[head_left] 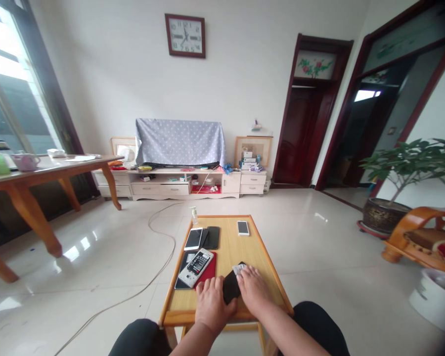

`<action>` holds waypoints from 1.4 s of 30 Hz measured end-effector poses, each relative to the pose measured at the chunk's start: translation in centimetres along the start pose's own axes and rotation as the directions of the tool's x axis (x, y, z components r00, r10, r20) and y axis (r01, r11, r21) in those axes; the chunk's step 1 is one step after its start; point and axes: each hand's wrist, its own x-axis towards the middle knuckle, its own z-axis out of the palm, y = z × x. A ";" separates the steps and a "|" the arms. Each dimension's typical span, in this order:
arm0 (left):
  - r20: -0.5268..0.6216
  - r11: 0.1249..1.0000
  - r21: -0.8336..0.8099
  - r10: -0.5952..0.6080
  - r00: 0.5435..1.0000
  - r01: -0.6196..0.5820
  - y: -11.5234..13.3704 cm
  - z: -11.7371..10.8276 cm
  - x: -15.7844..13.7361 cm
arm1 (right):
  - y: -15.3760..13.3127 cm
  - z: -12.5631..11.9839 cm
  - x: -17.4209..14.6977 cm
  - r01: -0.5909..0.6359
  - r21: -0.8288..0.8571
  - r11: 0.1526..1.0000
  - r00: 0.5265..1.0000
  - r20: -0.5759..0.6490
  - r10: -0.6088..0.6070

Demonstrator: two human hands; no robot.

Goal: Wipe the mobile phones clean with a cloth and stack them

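Note:
My left hand (211, 302) is closed around the lower left side of a black phone (230, 288), which lies tilted near the front of a small wooden table (233, 247). My right hand (254, 289) presses a whitish wipe (239, 269) against the phone's upper right part; its fingers are bent over the wipe. Left of the phone, a handset with its back off and battery showing (196, 267) rests partly on a red case (209, 273) and a dark flat one (181, 281). Behind these lie a white-framed phone (193, 239) and black flat pieces (212, 238).
Another white phone (243, 228) lies at the far right of the table. A small pump bottle (194, 215) stands by the far left corner. On the floor, a cable (163, 267) runs along the left. My knees flank the table's front edge.

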 end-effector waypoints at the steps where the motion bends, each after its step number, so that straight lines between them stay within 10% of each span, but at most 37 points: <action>1: -0.003 1.000 -0.003 -0.002 1.000 0.002 0.0 0.0 0.0 | -0.5 0.2 -0.2 0.039 0.015 0.999 0.999 0.012 -0.039; 5: -0.002 1.000 -0.022 -0.014 1.000 0.014 -0.3 0.1 -0.1 | -1.6 0.9 -0.9 0.201 0.079 0.976 0.976 0.065 -0.206; 11: 0.002 1.000 -0.001 -0.020 1.000 0.020 -0.3 0.1 -0.2 | 0.4 -0.1 1.4 -0.057 -0.015 0.998 0.998 0.007 0.057; 18: 0.022 0.999 -0.018 -0.040 0.999 0.040 -0.2 -0.1 -0.1 | -1.0 1.5 1.3 0.144 0.074 0.987 0.986 0.072 -0.149; 24: 0.027 0.999 -0.022 -0.035 0.999 0.035 -0.2 0.0 0.0 | 0.3 0.9 2.7 -0.056 -0.017 0.998 0.998 0.019 0.056; 29: 0.004 0.999 -0.037 -0.027 1.000 0.027 -0.1 0.1 0.1 | -0.2 1.3 2.0 0.164 0.096 0.982 0.979 0.103 -0.174; 35: 0.017 0.999 -0.029 -0.036 0.999 0.036 -0.3 0.1 0.0 | 0.8 0.5 2.2 -0.014 -0.006 1.000 0.999 0.037 0.014; 42: 0.017 0.999 -0.024 -0.037 0.999 0.038 0.0 -0.1 0.0 | 0.1 0.5 1.4 0.148 0.072 0.986 0.979 0.133 -0.156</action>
